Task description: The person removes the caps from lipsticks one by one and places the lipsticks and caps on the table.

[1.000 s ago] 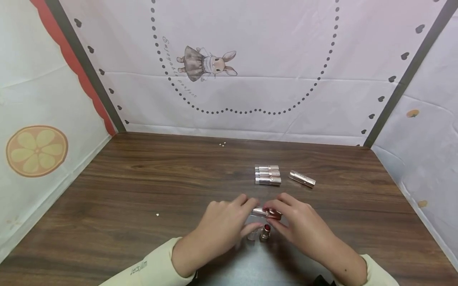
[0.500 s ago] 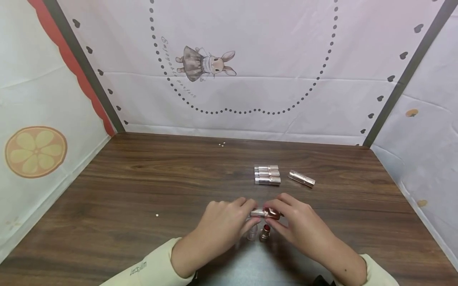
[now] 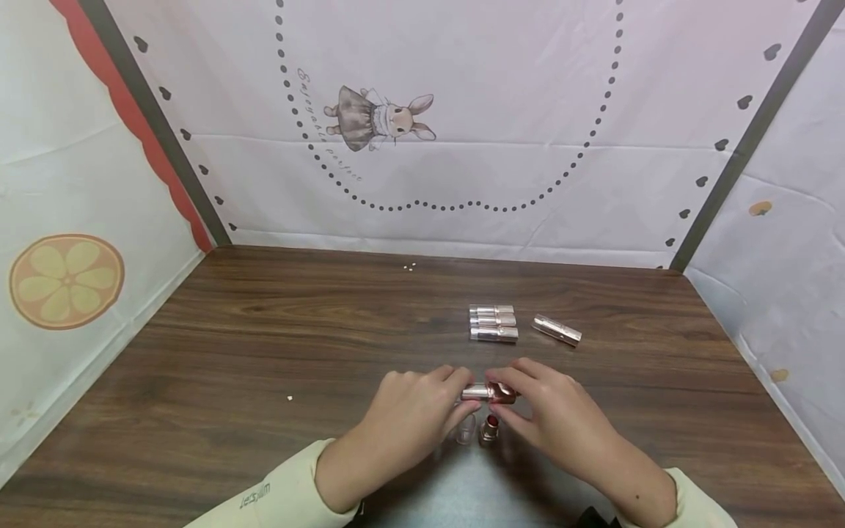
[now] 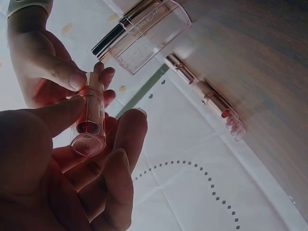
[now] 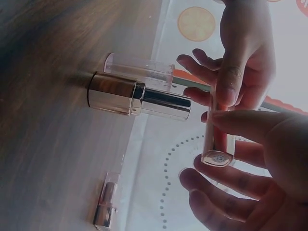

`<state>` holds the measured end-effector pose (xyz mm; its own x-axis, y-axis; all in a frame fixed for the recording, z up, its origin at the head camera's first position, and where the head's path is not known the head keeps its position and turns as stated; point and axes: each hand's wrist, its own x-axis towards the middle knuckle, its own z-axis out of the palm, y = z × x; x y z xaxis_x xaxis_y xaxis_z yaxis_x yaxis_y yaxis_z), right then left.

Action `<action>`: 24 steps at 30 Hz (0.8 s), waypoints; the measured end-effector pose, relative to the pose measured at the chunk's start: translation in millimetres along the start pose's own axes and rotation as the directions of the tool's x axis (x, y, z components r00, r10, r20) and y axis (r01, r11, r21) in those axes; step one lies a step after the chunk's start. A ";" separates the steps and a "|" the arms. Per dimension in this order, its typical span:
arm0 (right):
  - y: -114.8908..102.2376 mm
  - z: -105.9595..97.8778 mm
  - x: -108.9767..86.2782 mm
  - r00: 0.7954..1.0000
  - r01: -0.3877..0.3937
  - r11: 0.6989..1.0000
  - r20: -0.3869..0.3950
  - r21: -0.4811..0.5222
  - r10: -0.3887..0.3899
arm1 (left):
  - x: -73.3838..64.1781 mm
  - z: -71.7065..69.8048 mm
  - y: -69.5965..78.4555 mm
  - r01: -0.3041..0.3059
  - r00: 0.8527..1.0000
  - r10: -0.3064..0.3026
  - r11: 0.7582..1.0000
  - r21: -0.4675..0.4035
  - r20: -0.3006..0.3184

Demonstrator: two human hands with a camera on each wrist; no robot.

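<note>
Between both hands is a capped lipstick (image 3: pixel 485 392), lying nearly level in the head view. My left hand (image 3: pixel 412 411) pinches its clear-cap end between thumb and fingers. On the right, my right hand (image 3: pixel 551 403) pinches the shiny rose-gold base (image 5: pixel 217 158). Through the clear cap, a dark red tip (image 4: pixel 88 127) shows in the left wrist view. Just below the hands stands an uncapped lipstick (image 3: pixel 489 431) with its red bullet upright. Beside it a loose clear cap (image 3: pixel 466 430) stands on the table, also visible in the right wrist view.
Three capped lipsticks (image 3: pixel 494 323) lie side by side beyond the hands. Another lipstick (image 3: pixel 557 331) lies at an angle to their right. Small white bits (image 3: pixel 410 267) dot the wooden table (image 3: pixel 297 323). Printed cloth walls (image 3: pixel 495 161) enclose its back and sides.
The held lipstick has gone from slightly tilted to nearly level. My left thumb has moved up against it, uncovering more of the loose cap. The right hand has stayed nearly still.
</note>
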<state>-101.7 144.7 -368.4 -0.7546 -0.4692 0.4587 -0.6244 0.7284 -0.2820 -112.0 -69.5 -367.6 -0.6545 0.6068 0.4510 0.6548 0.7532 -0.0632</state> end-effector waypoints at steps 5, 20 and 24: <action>0.1 0.2 -0.2 1.000 0.002 1.000 0.009 -0.027 -0.002 | 0.3 -0.6 0.2 0.008 1.000 -0.008 1.000 -0.011 0.007; -0.5 0.0 -0.7 1.000 -0.019 0.995 0.012 -0.101 0.020 | -0.5 -0.4 0.6 0.019 1.000 -0.018 1.000 -0.020 0.024; -0.9 -0.4 -1.0 1.000 -0.017 0.995 0.009 -0.097 0.017 | -0.8 -0.2 0.6 0.021 0.999 -0.020 0.999 -0.025 0.026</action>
<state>-100.4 144.8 -368.2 -0.7671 -0.4607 0.4464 -0.5892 0.7812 -0.2062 -111.0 -69.6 -367.8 -0.6772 0.5976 0.4293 0.6500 0.7593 -0.0316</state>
